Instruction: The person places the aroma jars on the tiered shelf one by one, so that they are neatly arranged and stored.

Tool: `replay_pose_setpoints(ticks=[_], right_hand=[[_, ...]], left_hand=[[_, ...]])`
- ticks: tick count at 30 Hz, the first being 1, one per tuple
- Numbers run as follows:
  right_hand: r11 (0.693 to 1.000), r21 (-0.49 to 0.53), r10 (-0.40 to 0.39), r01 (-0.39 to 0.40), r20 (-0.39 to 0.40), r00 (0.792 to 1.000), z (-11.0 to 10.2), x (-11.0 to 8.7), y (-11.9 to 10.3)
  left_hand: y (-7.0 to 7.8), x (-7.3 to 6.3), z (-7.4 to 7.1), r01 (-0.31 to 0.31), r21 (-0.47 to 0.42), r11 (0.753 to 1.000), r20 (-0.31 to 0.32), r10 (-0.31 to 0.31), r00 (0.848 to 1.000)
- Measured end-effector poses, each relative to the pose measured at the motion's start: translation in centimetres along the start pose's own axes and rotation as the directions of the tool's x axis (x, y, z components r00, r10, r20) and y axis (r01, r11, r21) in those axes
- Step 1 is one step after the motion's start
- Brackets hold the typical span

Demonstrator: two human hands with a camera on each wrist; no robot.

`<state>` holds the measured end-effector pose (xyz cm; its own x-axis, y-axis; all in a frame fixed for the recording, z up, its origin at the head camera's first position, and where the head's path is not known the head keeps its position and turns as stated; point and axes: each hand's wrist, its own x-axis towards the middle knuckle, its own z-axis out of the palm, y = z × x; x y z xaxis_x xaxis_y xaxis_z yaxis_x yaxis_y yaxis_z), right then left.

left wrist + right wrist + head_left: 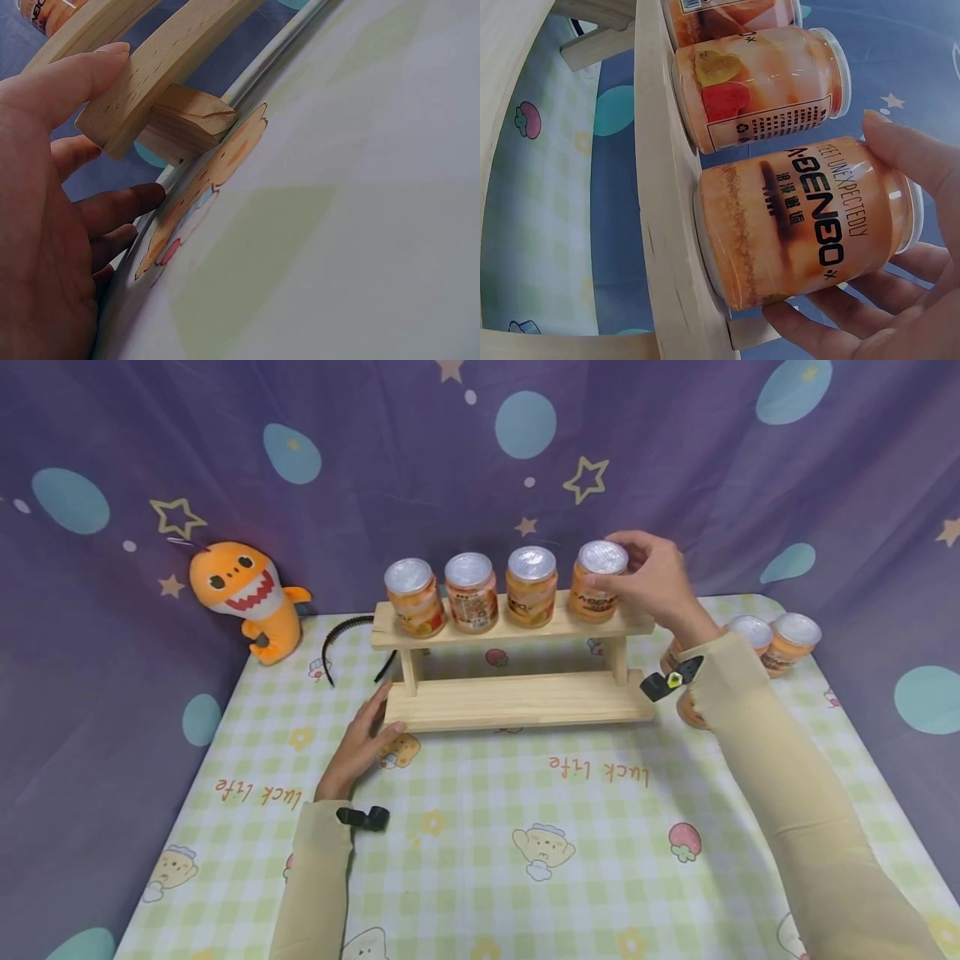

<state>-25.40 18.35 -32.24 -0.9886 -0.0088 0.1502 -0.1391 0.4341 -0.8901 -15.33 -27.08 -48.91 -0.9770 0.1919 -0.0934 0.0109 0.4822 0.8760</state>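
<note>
A two-tier wooden shelf [517, 700] stands on the table. My left hand [362, 750] holds the left end of its lower board, the thumb at the front corner and the other fingers around the end. On the upper board [161, 67], my right hand [663, 578] grips a silver-lidded orange jar [802, 225] at the right end, thumb and fingers on opposite sides near the lid. The jar is upright, its base right at the board. To its left stand three similar jars in a row, the nearest a fruit-labelled jar [761, 86].
Several more jars [793, 639] stand on the right of the table, partly hidden by my right forearm. An orange shark plush [251, 593] sits at the back left. A black toothed headband [330, 643] lies behind the shelf. A purple curtain [420, 468] hangs behind.
</note>
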Motion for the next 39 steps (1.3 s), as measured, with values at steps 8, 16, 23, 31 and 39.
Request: replay_pose_setpoints(ticks=[8, 16, 23, 31, 39], right_hand=[[0.998, -0.055, 0.018, -0.015, 0.058, 0.998, -0.3, 0.0, -0.3], [0.995, -0.096, -0.001, 0.002, 0.012, 1.0, -1.8, -0.6, -0.8], [0.995, -0.096, -0.01, 0.006, -0.04, 0.999, -4.0, -1.6, -0.8], [0.998, -0.046, -0.044, 0.038, -0.133, 0.99, -6.6, -3.3, -0.4], [0.999, 0.005, -0.05, 0.052, -0.194, 0.98, -8.5, -5.1, 0.6]], left_hand=[[2.7, -0.9, -0.3, 0.004, 0.008, 1.0, 0.019, -0.004, 1.0], [2.8, -0.9, -0.3, 0.013, -0.002, 1.0, 0.022, -0.013, 1.0], [2.6, -0.9, -0.3, 0.02, -0.02, 1.0, 0.03, -0.019, 0.999], [2.6, -1.0, -0.3, 0.011, -0.027, 1.0, 0.032, -0.01, 0.999], [2.8, -1.0, -0.3, 0.006, -0.023, 1.0, 0.032, -0.006, 0.999]])
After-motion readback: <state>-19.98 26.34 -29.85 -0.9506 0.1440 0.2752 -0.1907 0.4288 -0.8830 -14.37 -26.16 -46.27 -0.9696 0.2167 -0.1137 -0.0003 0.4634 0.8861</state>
